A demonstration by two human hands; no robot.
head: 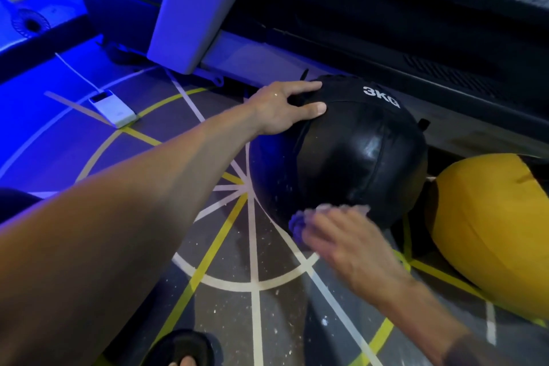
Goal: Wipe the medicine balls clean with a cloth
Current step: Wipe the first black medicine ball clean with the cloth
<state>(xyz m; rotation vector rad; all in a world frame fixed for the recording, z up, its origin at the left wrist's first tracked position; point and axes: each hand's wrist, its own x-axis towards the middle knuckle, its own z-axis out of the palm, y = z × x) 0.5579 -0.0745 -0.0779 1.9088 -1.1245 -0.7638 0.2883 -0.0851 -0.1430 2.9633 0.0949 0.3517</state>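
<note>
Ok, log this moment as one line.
left hand: steadies black ball | right hand: presses cloth low on ball | yellow ball: untouched, to the right

White letters on the black ball

The black medicine ball (pixel 350 154) has "3KG" printed in white near its top. The letters sit on a dull black band that runs over the ball, and they tilt a little to the right. The small white box (pixel 114 110) on the floor has a dark screen, but nothing on it can be read.
</note>
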